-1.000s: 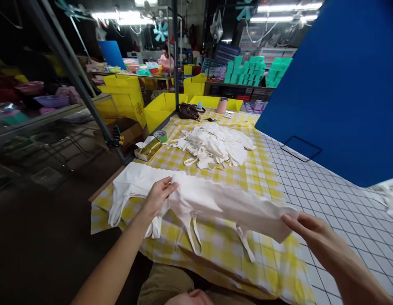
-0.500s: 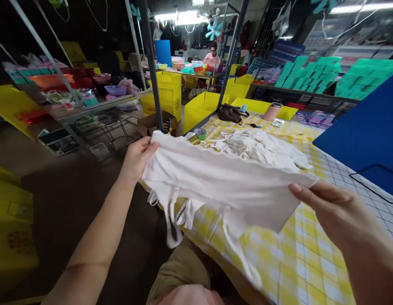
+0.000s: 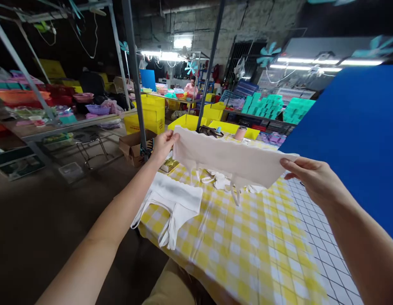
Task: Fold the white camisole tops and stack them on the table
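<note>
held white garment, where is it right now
In the head view, just right of centre, the white garment is spread between the left hand and the right hand, above the yellow-checked cloth.

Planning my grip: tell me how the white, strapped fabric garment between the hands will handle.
The garment is likely floppy, its straps dangling loosely. It seems light, pinched only at its ends by the left hand and right hand.

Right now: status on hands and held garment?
Left hand, right hand gripping opposite ends of white garment. Held above checkered cloth, straps dangling. Partly blocks view of white fabric behind.
</note>
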A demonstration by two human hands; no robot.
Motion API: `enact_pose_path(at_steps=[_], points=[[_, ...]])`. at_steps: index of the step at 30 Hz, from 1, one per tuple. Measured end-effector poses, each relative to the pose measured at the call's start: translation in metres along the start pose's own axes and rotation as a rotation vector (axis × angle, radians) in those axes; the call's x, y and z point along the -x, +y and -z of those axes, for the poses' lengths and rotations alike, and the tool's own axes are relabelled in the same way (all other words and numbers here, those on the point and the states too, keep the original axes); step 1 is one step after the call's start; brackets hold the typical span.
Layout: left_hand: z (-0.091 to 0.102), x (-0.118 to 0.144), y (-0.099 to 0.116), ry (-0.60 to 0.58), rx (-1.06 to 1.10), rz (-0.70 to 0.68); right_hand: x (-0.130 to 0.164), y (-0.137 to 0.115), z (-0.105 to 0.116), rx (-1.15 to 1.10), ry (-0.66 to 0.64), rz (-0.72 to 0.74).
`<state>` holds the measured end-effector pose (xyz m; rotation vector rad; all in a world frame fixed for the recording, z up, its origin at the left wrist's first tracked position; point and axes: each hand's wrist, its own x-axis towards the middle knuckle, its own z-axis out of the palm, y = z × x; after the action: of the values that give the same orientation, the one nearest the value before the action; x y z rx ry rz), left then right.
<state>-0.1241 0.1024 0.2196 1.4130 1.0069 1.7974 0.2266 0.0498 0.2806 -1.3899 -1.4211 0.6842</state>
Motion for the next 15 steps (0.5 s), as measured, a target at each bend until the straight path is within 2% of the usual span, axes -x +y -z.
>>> enact_pose_path(at_steps=[4, 7, 10, 15], points=[[-0.002, 0.002, 0.000, 0.018, 0.023, 0.013, 0.004, 0.001, -0.002, -0.018, 0.005, -0.012], [0.010, 0.012, 0.005, 0.045, 0.016, -0.014, 0.012, 0.002, -0.008, -0.028, -0.025, -0.006], [0.034, 0.027, 0.016, 0.085, -0.021, -0.030, 0.025, 0.001, -0.016, -0.027, -0.124, 0.021], [0.082, 0.050, 0.047, 0.181, -0.031, -0.114, 0.053, -0.009, -0.041, -0.116, -0.395, 0.099]])
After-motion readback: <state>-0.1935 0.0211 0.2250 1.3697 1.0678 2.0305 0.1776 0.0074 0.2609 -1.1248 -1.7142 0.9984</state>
